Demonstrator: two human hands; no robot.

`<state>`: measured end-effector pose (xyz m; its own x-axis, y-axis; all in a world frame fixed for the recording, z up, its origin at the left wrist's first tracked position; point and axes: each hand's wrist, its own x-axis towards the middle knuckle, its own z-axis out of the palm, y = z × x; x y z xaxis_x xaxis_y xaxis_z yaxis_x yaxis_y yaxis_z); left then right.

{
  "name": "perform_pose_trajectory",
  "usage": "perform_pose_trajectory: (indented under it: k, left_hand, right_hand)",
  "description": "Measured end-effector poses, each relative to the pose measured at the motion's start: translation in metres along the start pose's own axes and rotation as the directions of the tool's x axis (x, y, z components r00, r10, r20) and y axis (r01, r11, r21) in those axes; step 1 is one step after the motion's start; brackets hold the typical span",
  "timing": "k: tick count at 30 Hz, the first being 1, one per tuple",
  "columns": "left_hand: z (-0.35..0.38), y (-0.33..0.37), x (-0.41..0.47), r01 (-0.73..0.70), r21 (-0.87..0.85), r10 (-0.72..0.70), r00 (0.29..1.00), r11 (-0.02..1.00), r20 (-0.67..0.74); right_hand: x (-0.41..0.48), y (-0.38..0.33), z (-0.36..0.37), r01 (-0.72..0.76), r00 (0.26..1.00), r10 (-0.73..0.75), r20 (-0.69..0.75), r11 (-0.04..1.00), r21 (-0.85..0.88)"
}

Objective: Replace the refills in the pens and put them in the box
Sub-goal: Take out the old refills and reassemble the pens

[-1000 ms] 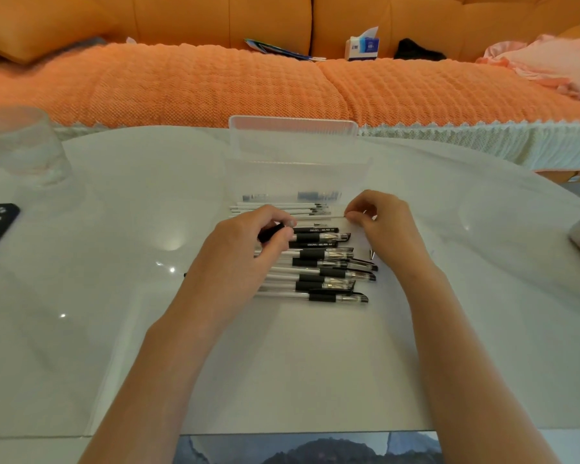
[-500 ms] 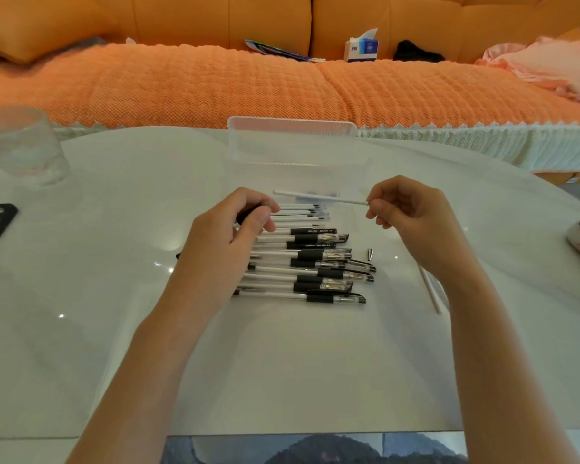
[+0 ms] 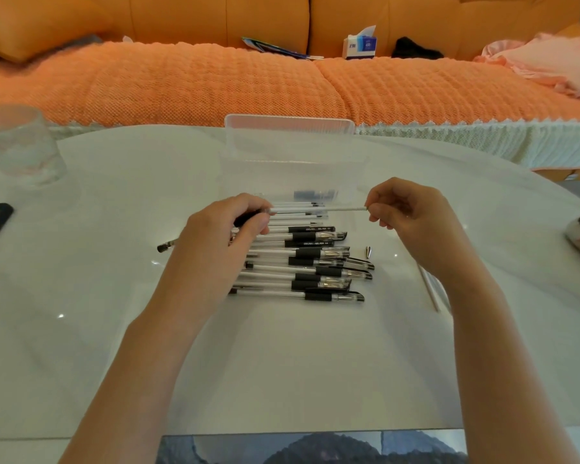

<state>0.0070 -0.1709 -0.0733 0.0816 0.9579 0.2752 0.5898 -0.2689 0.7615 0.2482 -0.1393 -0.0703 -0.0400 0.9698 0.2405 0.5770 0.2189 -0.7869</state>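
The refill [image 3: 315, 208] is a thin white stick, up in the air between the two hands. The right hand [image 3: 412, 217] pinches one end of it with the fingertips. The other end meets a pen [image 3: 245, 218] that the left hand [image 3: 221, 242] grips with curled fingers. I cannot tell if the refill is going in or coming out. I think this pen is only half done. A metal tip [image 3: 369, 252] lies alone on the bench [image 3: 114, 329], and it likely has to go on the pen. Another thin stick [image 3: 427, 286] lies by the right wrist.

Below the hands is a pile of pens [image 3: 315, 266], lying side by side and touching. They are not in the box yet, so most of the work looks left.

The clear box [image 3: 288, 135] stands open just behind the pile. Something dark [image 3: 315, 194] lies in it, too blurry to name.
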Motion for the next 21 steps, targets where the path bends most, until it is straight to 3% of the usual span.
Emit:
perform_pose_trajectory:
  k: [5,11,16,21]
  left_hand:
    - [0.005,0.003,-0.001,-0.033,0.181,0.021,0.997,0.983,0.068]
    - [0.018,0.013,-0.003,-0.071,0.132,0.056,0.992,0.989,0.116]
    - [0.018,0.015,-0.003,-0.09,0.114,0.083,0.995,0.989,0.064]
    - [0.019,0.017,-0.004,-0.086,0.15,0.078,0.995,0.985,0.063]
  right_hand:
    - [-0.003,-0.015,0.009,0.043,0.999,-0.042,0.029,0.998,-0.035]
    - [-0.009,-0.037,0.029,0.031,0.976,-0.052,0.213,0.994,0.103]
    - [-0.011,-0.037,0.026,-0.009,0.97,-0.058,0.235,0.961,0.277]
    - [-0.013,-0.033,0.025,-0.064,0.964,0.013,0.264,0.981,0.185]
